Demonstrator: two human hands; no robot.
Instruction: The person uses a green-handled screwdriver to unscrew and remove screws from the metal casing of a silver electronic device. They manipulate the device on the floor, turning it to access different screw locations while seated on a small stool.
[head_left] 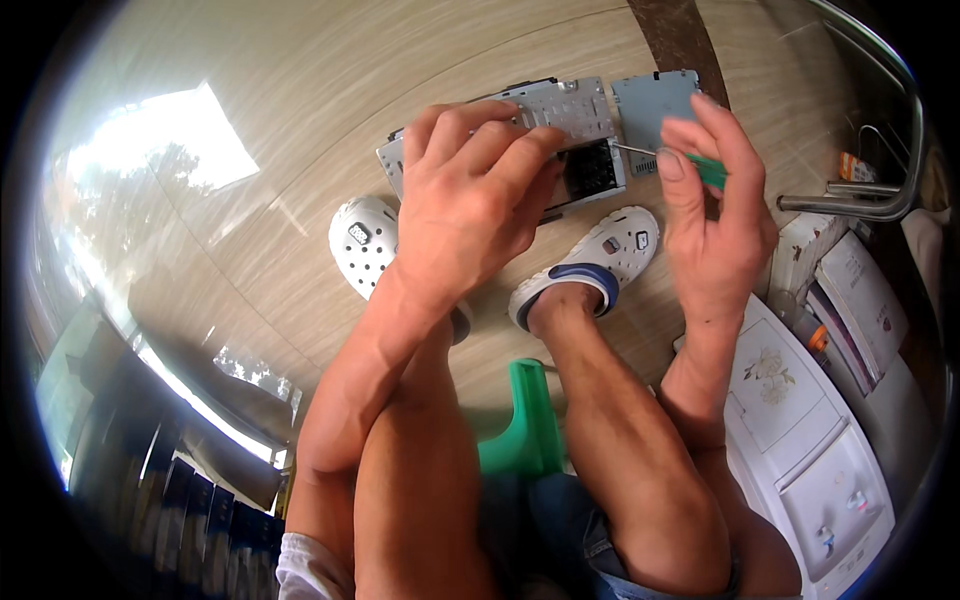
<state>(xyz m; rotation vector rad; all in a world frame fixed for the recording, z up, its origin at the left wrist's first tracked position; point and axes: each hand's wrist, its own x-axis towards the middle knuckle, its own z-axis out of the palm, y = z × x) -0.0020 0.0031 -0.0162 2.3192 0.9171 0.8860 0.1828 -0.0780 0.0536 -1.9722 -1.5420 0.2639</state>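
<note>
A silver metal-cased electronic unit (573, 108) lies on the floor, its right part showing a dark opening. My left hand (462, 195) rests over its left and middle part, fingers bent down onto it and hiding much of it. In my right hand (722, 205) is a screwdriver (709, 171) with a green handle, pinched between thumb and fingers. Its thin shaft points left, and the tip is at the unit's right edge; whether it touches a screw I cannot tell. A flat grey metal panel (643, 98) lies just right of the unit.
My feet in white clogs (362, 243) stand just below the unit. A green plastic stool (535, 425) is between my legs. To the right are a curved metal chair leg (870, 208) and a white plastic drawer unit (800, 410). Light-coloured floor tiles (290, 130) spread leftward.
</note>
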